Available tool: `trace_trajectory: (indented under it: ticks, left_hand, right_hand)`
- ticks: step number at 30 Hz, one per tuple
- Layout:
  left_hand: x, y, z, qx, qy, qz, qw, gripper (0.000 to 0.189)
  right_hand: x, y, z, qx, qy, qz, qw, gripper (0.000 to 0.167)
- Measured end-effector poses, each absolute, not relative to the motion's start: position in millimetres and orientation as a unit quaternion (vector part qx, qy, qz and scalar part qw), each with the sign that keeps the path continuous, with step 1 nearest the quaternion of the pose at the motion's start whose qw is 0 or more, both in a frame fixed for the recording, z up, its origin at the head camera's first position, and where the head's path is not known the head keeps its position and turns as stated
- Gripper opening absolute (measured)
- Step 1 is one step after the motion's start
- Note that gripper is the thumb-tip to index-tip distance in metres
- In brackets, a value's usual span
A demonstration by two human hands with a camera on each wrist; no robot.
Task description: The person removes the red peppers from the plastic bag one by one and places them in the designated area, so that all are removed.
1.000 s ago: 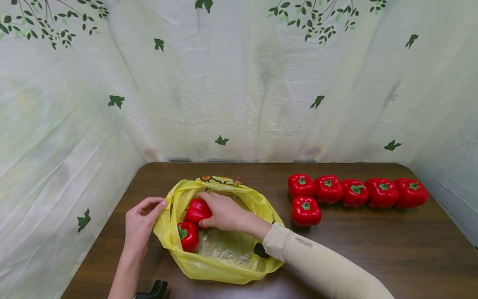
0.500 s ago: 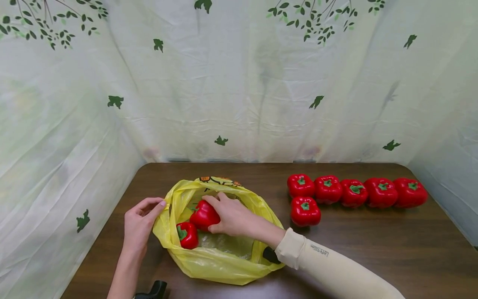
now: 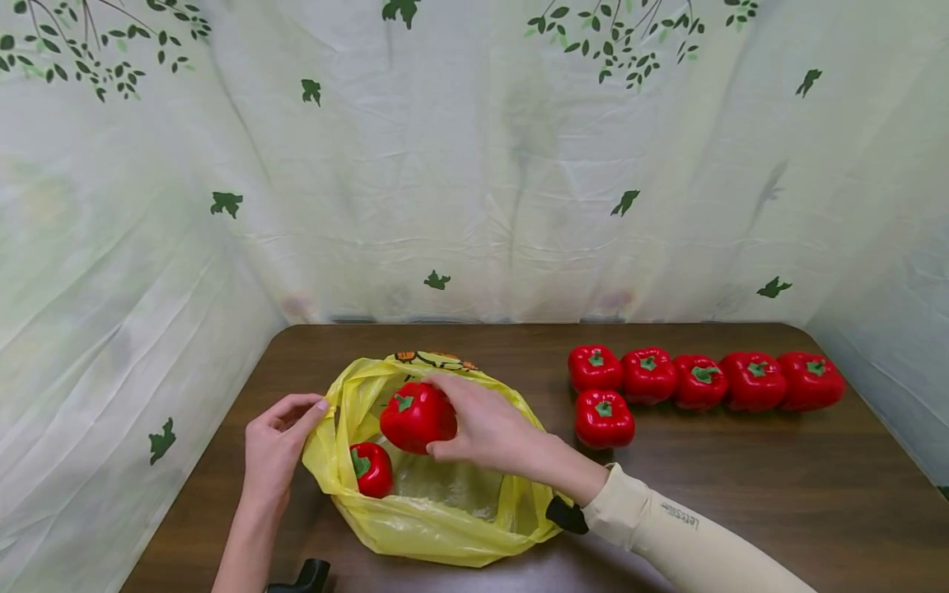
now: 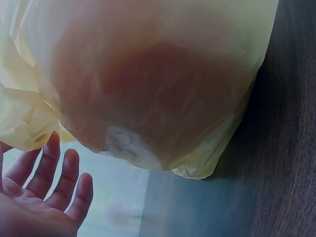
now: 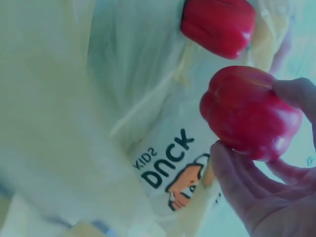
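Note:
My right hand (image 3: 485, 422) grips a red bell pepper (image 3: 418, 417) over the mouth of a yellow plastic bag (image 3: 423, 527), its green stem turned to the left. In the right wrist view, fingers and thumb curl round this pepper (image 5: 252, 113). A second red bell pepper (image 3: 373, 470) lies inside the bag at its left side. With thumb and fingertips my left hand (image 3: 276, 445) pinches the bag's left rim. The left wrist view shows the bag's outer wall (image 4: 148, 89) close up, dark reddish shapes showing through, and the other left fingers (image 4: 61, 182) spread below the rim.
To the right, a row of several red bell peppers (image 3: 702, 381) stands along the back of the brown wooden table (image 3: 741, 494). One more pepper (image 3: 605, 419) sits in front of the row's left end. A leaf-printed curtain (image 3: 482, 165) encloses the back and sides.
My right hand has lifted the bell pepper up from beside the other one and moved it to the right. The left hand stays at the bag's rim.

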State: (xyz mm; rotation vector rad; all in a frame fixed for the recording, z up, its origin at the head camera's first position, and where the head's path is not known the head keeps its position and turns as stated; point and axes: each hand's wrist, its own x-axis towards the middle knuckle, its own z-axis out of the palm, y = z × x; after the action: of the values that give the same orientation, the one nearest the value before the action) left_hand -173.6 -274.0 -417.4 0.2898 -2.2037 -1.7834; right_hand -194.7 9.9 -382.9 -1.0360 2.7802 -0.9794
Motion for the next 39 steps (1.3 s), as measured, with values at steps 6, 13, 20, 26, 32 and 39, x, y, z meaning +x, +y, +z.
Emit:
trace_trajectory:
  ticks: [6, 13, 20, 26, 32, 39]
  left_hand:
    - [-173.5, -273.9, -417.3, 0.097, -0.766, -0.619, 0.142, 0.03]
    - [-173.2, -273.7, -417.6, 0.096, -0.761, -0.626, 0.139, 0.03]
    - [-172.9, -272.7, -417.9, 0.096, -0.76, -0.627, 0.141, 0.03]
    - [-172.1, -271.7, -418.2, 0.099, -0.764, -0.622, 0.138, 0.031]
    - [-171.6, -271.6, -418.8, 0.103, -0.769, -0.615, 0.137, 0.03]
    - [-172.9, -271.0, -418.5, 0.1, -0.766, -0.62, 0.136, 0.029]
  right_hand:
    - [-188.6, 24.7, -377.3, -0.326, 0.871, -0.368, -0.002, 0.075]
    - [-177.7, 41.3, -376.2, -0.314, 0.853, -0.416, -0.019, 0.073]
    - [-168.7, 60.9, -376.6, -0.298, 0.837, -0.458, -0.023, 0.072]
    - [-161.9, 81.6, -376.7, -0.268, 0.831, -0.487, -0.023, 0.076]
    - [-155.6, 103.6, -376.0, -0.257, 0.83, -0.492, -0.05, 0.081]
    - [-149.1, 132.6, -375.4, -0.249, 0.845, -0.462, -0.101, 0.081]
